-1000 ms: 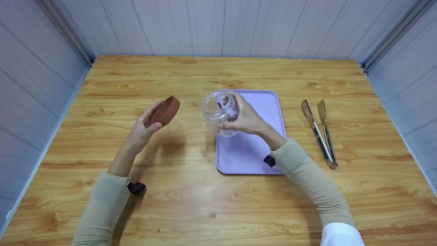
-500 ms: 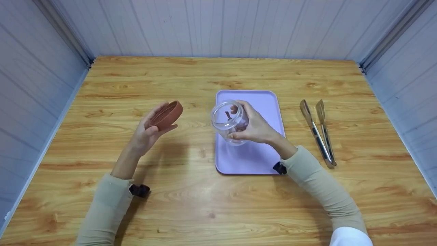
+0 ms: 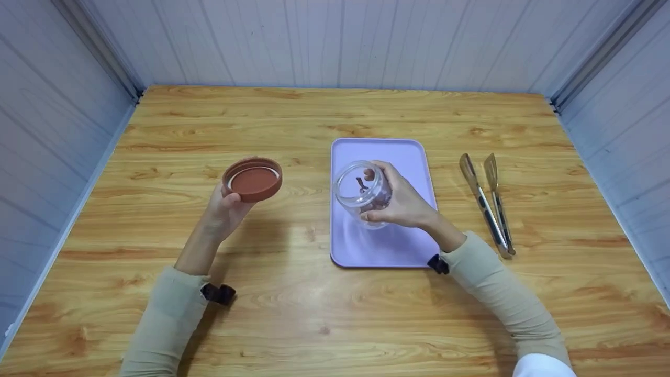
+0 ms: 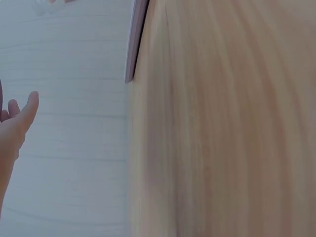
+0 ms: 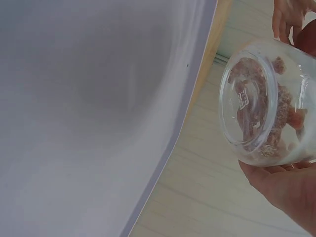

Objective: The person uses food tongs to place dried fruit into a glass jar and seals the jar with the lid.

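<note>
My left hand (image 3: 226,213) holds a reddish-brown screw lid (image 3: 255,180) by its edge, the hollow inner side turned up toward the head camera. In the left wrist view only part of that hand (image 4: 15,126) shows at the left edge. The right hand (image 3: 400,204) grips a clear, open-mouthed jar (image 3: 364,191) round its side, tilted with the mouth toward the left, above the purple tray (image 3: 345,251). Reddish-brown, sugary-looking pieces (image 5: 282,111) lie inside the jar near its bottom; their kind is unclear. Lid and jar are apart.
Metal tongs (image 3: 489,209) with dark grips lie spread on the wooden table (image 3: 293,314), right of the tray. White panelled walls (image 3: 335,42) stand behind the table and at both sides.
The jar has moved right and toward me, now over the tray. My left hand has turned the lid so its inside faces up more fully.
</note>
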### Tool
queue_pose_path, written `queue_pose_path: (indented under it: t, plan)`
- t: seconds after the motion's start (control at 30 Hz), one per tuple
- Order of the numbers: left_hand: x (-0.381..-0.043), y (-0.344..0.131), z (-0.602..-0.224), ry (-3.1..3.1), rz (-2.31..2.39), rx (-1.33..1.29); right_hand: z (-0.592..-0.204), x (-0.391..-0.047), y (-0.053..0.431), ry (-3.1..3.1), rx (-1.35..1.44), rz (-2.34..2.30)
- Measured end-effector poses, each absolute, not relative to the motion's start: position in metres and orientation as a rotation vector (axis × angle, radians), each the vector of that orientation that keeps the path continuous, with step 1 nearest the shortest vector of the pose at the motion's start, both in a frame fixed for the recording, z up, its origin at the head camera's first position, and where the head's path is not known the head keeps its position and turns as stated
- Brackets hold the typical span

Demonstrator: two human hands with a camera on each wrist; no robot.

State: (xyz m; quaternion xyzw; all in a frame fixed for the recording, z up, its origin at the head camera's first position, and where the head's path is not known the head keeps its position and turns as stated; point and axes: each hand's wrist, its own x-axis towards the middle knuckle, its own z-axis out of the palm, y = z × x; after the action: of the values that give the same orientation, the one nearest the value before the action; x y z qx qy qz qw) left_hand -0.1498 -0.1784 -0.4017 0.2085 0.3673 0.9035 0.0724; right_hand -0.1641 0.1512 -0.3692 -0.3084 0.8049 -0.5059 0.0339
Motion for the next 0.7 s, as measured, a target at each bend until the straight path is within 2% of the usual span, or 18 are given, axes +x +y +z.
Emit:
queue_pose_path:
  t: [0.17,0.43,0.7]
  plan:
    - [-0.151,-0.172,-0.405,0.997,2.756,0.672,-0.384,-0.168,0.159,2.530,-0.983,-1.511]
    - [-0.154,-0.161,-0.409,0.847,2.769,0.750,-0.356,-0.148,0.155,2.526,-1.002,-1.491]
    - [-0.152,-0.153,-0.410,0.817,2.704,0.789,-0.356,-0.146,0.159,2.601,-0.994,-1.432]
